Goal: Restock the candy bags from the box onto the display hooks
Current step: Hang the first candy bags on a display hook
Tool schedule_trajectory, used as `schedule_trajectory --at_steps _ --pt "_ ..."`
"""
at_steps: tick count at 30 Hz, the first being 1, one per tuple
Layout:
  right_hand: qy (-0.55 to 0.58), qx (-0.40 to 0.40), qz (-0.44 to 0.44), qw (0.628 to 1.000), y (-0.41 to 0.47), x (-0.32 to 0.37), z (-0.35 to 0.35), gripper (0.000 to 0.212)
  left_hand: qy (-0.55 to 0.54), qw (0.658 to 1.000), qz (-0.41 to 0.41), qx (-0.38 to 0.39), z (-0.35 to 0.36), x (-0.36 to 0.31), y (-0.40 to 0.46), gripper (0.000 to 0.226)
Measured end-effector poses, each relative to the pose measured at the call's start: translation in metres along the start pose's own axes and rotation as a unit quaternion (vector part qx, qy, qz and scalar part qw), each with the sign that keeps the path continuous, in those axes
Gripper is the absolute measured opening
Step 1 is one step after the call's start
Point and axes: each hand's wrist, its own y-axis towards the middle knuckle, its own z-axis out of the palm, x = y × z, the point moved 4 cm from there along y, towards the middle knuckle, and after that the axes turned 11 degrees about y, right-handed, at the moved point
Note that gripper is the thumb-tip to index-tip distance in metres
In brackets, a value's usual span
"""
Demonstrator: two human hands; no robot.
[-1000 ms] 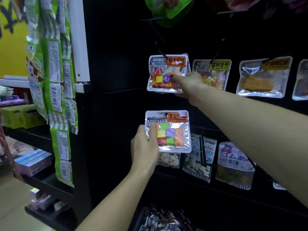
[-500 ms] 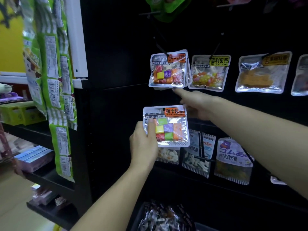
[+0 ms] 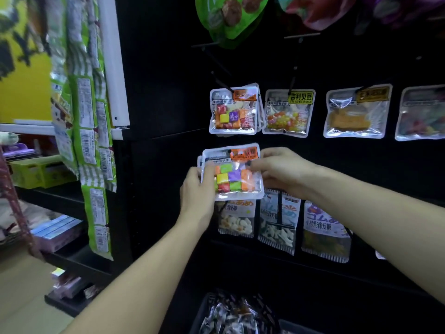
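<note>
A small stack of clear candy bags (image 3: 237, 165) with coloured cubes and an orange label is held in front of the black display wall. My left hand (image 3: 198, 189) grips the stack's left edge, thumb on the front. My right hand (image 3: 281, 171) pinches the front bag at its right edge. Above them, matching cube candy bags (image 3: 233, 110) hang on a black display hook (image 3: 222, 84). At the bottom edge, the box (image 3: 240, 314) holds more wrapped bags.
Jelly bean bags (image 3: 287, 114) and other clear bags (image 3: 356, 112) hang to the right on hooks. Gummy bags (image 3: 277, 220) hang below my hands. Green packet strips (image 3: 91, 131) dangle at left beside dark shelves (image 3: 60, 196) with boxes.
My right hand has left the hanging cube candy bags, dropped down and taken hold of the right edge of the stack in my left hand. The view has shifted slightly.
</note>
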Motion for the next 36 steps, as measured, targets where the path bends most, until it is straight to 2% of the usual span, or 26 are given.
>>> schedule_trajectory --at_steps 3,5,9,13,23,26,31,35,36 --pt "0.064 -0.020 -0.051 0.996 -0.003 0.028 0.004 0.015 -0.017 1.000 0.003 -0.020 -0.009 -0.013 0.010 0.037" --pt "0.087 -0.018 -0.091 0.992 -0.004 0.047 0.007 0.015 -0.030 0.999 0.016 -0.025 -0.016 -0.022 0.015 0.037" --pt "0.074 -0.034 -0.177 0.981 0.000 0.082 0.022 0.006 -0.024 0.998 0.027 -0.042 -0.024 -0.026 0.015 0.039" --pt "0.046 -0.069 -0.225 0.971 0.007 0.105 0.037 0.012 -0.040 0.998 0.036 -0.038 -0.027 -0.020 0.011 0.034" --pt "0.089 -0.137 -0.180 0.970 0.028 0.104 0.035 0.020 -0.014 0.998 0.056 -0.023 -0.026 -0.022 0.010 0.024" --pt "0.077 -0.145 -0.162 0.973 0.032 0.101 0.033 0.011 -0.005 0.998 0.057 -0.018 -0.025 -0.022 0.007 0.023" --pt "0.034 -0.186 -0.142 0.972 0.055 0.095 0.023 0.019 -0.006 0.998 0.060 -0.035 -0.026 -0.019 0.005 0.020" --pt "-0.024 -0.224 -0.132 0.965 0.077 0.092 0.014 0.005 -0.022 0.996 0.072 -0.041 -0.029 -0.018 0.001 0.023" --pt "-0.030 -0.236 -0.124 0.963 0.080 0.092 0.013 0.010 -0.024 0.995 0.082 -0.046 -0.030 -0.019 0.001 0.025"
